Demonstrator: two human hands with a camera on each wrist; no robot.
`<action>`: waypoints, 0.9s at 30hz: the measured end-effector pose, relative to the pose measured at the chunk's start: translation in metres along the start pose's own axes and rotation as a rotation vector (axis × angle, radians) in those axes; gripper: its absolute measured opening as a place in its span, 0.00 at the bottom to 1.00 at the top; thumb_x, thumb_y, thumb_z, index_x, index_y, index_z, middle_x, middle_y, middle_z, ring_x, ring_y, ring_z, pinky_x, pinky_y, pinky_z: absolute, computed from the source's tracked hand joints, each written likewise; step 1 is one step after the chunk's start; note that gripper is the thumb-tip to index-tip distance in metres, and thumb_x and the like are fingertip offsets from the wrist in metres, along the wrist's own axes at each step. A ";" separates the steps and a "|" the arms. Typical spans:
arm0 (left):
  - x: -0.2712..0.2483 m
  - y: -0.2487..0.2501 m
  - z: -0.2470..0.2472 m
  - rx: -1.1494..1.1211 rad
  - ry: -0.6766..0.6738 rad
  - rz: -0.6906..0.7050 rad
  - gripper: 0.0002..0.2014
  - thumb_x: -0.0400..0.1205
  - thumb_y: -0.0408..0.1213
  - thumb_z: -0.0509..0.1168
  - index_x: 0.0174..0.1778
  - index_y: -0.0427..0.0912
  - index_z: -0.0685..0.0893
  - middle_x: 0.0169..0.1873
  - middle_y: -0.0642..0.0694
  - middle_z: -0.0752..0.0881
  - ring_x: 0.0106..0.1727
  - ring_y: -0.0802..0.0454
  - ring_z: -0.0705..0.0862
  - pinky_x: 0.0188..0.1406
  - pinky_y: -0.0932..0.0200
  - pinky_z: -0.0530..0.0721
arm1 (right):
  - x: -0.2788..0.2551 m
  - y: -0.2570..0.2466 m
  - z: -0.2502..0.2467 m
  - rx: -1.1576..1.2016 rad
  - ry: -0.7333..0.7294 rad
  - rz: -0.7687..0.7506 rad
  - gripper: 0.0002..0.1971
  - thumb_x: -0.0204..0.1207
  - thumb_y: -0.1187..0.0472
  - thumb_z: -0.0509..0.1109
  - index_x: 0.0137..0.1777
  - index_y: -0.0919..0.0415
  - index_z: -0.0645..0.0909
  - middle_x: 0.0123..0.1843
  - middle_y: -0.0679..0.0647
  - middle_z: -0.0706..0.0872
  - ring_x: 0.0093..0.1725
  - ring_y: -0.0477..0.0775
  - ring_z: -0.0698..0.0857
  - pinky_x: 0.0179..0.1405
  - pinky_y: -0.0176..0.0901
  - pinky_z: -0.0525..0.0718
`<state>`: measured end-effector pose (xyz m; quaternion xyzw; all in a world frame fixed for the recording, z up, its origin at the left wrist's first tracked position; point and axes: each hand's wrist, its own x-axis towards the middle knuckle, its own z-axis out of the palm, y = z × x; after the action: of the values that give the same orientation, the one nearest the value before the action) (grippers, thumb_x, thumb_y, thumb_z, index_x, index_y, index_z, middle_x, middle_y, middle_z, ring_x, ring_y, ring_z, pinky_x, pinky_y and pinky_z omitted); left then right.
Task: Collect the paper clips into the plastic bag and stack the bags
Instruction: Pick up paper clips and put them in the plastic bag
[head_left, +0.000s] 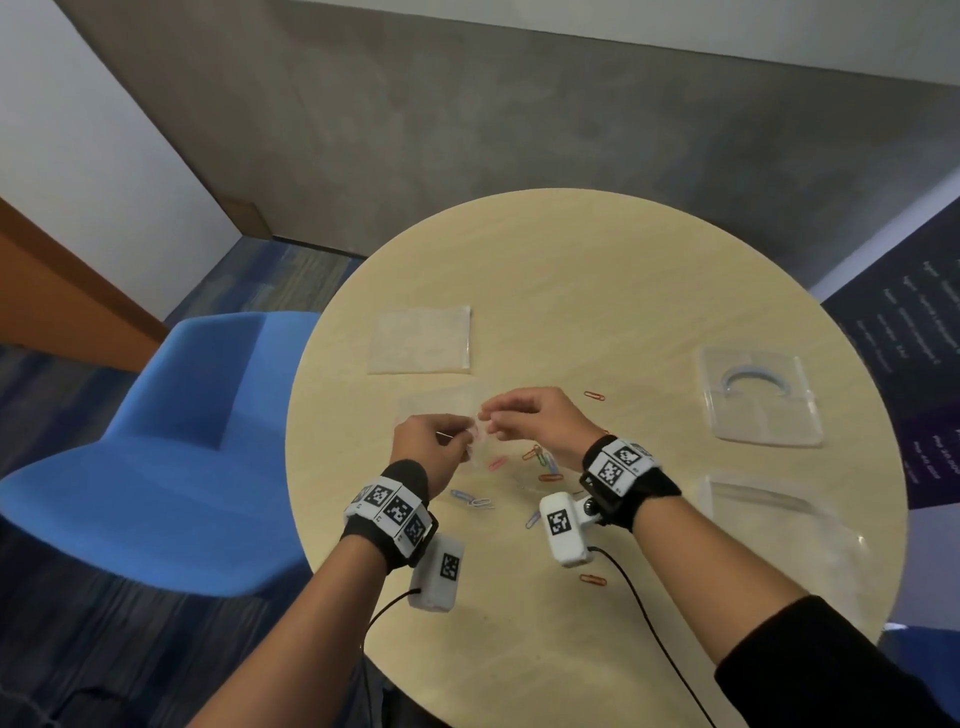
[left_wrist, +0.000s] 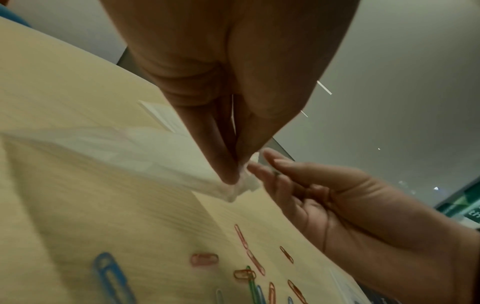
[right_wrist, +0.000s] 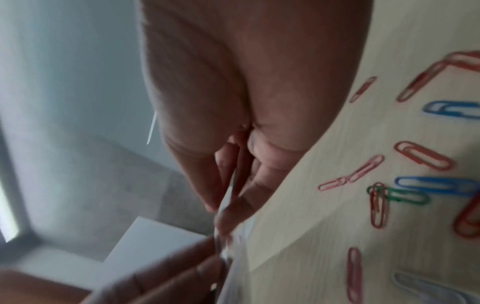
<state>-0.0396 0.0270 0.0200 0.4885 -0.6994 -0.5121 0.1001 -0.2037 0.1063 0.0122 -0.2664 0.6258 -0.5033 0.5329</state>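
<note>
Both hands pinch the plastic bag (head_left: 480, 434) mouth: left hand (head_left: 427, 447), right hand (head_left: 530, 415). Paper clips (head_left: 540, 460) lie lower right, nearer the right hand.

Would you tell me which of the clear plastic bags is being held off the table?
The small bag pinched between both hands; the other bags lie flat on the table.

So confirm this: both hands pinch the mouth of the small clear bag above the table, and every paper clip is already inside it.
Not quite. The left hand and right hand do pinch the clear bag above the table, but the paper clips still lie loose on the tabletop. The right wrist view shows them scattered there; whether any clip sits inside the bag cannot be told.
</note>
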 end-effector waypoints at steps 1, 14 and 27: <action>0.002 -0.001 -0.002 0.010 0.009 -0.002 0.10 0.80 0.31 0.67 0.55 0.38 0.90 0.38 0.46 0.90 0.36 0.52 0.91 0.40 0.69 0.86 | 0.002 0.001 -0.008 -0.038 0.088 -0.022 0.09 0.77 0.70 0.72 0.55 0.66 0.88 0.52 0.60 0.92 0.48 0.52 0.90 0.52 0.45 0.88; 0.009 -0.007 -0.018 0.110 0.012 -0.030 0.11 0.81 0.31 0.67 0.57 0.41 0.89 0.39 0.47 0.90 0.40 0.52 0.91 0.46 0.62 0.87 | 0.001 0.048 -0.006 -1.255 0.045 0.014 0.28 0.86 0.62 0.53 0.85 0.59 0.52 0.87 0.62 0.49 0.86 0.62 0.51 0.84 0.56 0.57; 0.004 -0.005 -0.002 0.135 -0.038 -0.010 0.11 0.81 0.30 0.66 0.57 0.39 0.89 0.38 0.49 0.89 0.42 0.49 0.91 0.55 0.55 0.87 | -0.041 0.062 0.003 -1.693 -0.139 -0.232 0.16 0.78 0.78 0.60 0.63 0.72 0.79 0.63 0.66 0.81 0.60 0.62 0.79 0.53 0.52 0.87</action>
<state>-0.0375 0.0227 0.0148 0.4878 -0.7318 -0.4733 0.0511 -0.1766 0.1631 -0.0275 -0.6670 0.7256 0.0995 0.1368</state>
